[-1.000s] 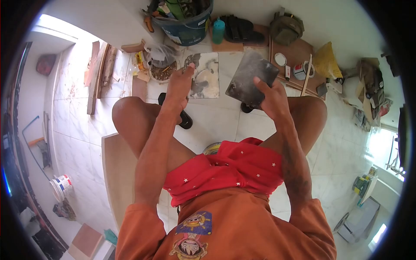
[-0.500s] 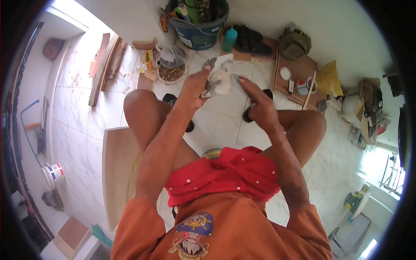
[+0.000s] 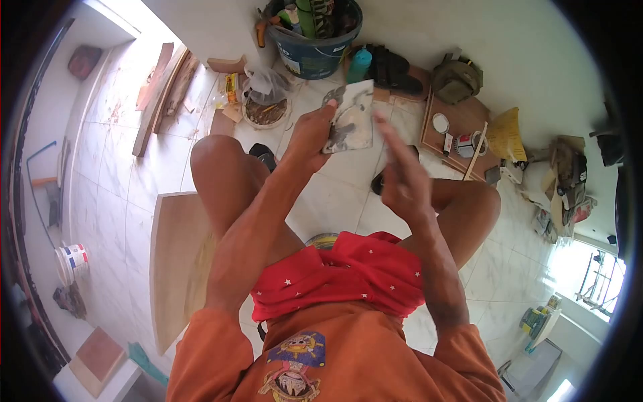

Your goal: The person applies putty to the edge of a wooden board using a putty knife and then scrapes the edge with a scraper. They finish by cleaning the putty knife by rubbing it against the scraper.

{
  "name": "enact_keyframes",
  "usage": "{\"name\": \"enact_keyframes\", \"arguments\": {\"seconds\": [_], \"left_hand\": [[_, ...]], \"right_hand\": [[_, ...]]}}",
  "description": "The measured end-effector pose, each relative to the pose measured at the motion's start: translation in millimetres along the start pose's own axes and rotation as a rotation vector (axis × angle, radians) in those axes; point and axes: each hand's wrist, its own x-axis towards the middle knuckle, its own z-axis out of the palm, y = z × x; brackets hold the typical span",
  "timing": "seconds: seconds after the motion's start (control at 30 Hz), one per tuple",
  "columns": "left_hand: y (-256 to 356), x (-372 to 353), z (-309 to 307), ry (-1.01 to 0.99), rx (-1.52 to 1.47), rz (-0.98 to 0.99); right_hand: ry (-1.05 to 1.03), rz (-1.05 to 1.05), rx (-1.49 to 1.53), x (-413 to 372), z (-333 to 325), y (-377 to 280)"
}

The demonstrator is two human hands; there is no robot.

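My left hand [image 3: 313, 137] grips a flat rectangular plate [image 3: 358, 120] smeared with white and grey paste, thumb on its upper face near the left edge. Just right of the plate, apart from it, is my right hand [image 3: 405, 177], blurred by motion. Its index finger points forward and the other fingers look curled; whatever they hold is too smeared to make out. Both hands are above the tiled floor [image 3: 335, 197], out past my knees. Between my legs, part of a round yellowish container [image 3: 325, 240] shows at the edge of the red shorts.
Ahead stand a dark bucket [image 3: 308, 53] of tools, a teal bottle [image 3: 360, 65] and a debris-filled tub [image 3: 266, 114]. At right, a brown board [image 3: 435, 137] carries an open can [image 3: 467, 145]. Wood planks [image 3: 157, 100] lie left; a curved wooden panel [image 3: 175, 268] is beside my left leg.
The plate has turned more upright and moved slightly right with my left hand. My right hand has drawn back from the plate's edge and is blurred.
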Motion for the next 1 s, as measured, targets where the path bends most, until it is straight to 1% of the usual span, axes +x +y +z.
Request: {"name": "enact_keyframes", "arguments": {"seconds": [0.03,0.1,0.13,0.17,0.2,0.23,0.3,0.37,0.43,0.5,0.53,0.57,0.63,0.73,0.77,0.83,0.87,0.93,1.0], "left_hand": [[-1,-1,0,-0.001,0.024,0.023],[-1,18,-15,-0.066,-0.049,0.055],[4,20,-20,-0.092,-0.083,0.071],[-1,19,-21,-0.066,-0.074,0.051],[4,11,-15,-0.043,-0.073,0.035],[7,6,-10,-0.022,-0.069,0.028],[3,5,-3,-0.07,-0.114,0.022],[3,0,2,-0.094,-0.119,0.003],[12,-10,4,-0.083,-0.099,-0.018],[-2,13,-9,-0.112,-0.172,-0.021],[-3,23,-16,-0.124,-0.211,-0.012],[2,24,-21,-0.108,-0.177,0.041],[-2,16,-18,-0.096,-0.127,0.088],[-2,16,-11,-0.077,0.002,0.164],[-3,14,-12,-0.064,0.065,0.179],[5,3,-8,-0.021,0.086,0.176],[8,0,-6,0.003,0.093,0.174],[3,5,-7,-0.032,0.03,0.155],[1,4,-4,-0.042,0.008,0.144]], "right_hand": [[-0.062,0.133,-0.088,-16,2,19],[-0.188,0.373,-0.274,-38,-11,59],[-0.161,0.47,-0.196,-39,-16,58],[-0.111,0.475,-0.174,-46,-20,54],[-0.066,0.476,-0.16,-33,-27,33],[-0.034,0.376,-0.134,-20,-29,20],[0.02,0.172,-0.089,8,-35,-8],[0.035,-0.094,-0.016,28,-30,-25],[-0.087,-0.068,-0.07,20,-21,-12],[-0.191,0.082,-0.273,-26,-3,55],[-0.233,0.217,-0.371,-41,-10,76],[-0.21,0.262,-0.353,-52,-17,92],[-0.105,0.479,-0.167,-29,-29,47],[0.106,0.761,0.247,-32,-39,42],[0.191,0.748,0.447,-32,-37,39],[0.354,0.694,0.845,-18,-33,25],[0.393,0.737,0.81,-16,-30,20],[0.468,0.826,0.742,-15,-23,11],[0.357,0.853,0.53,-23,-22,6]]}}
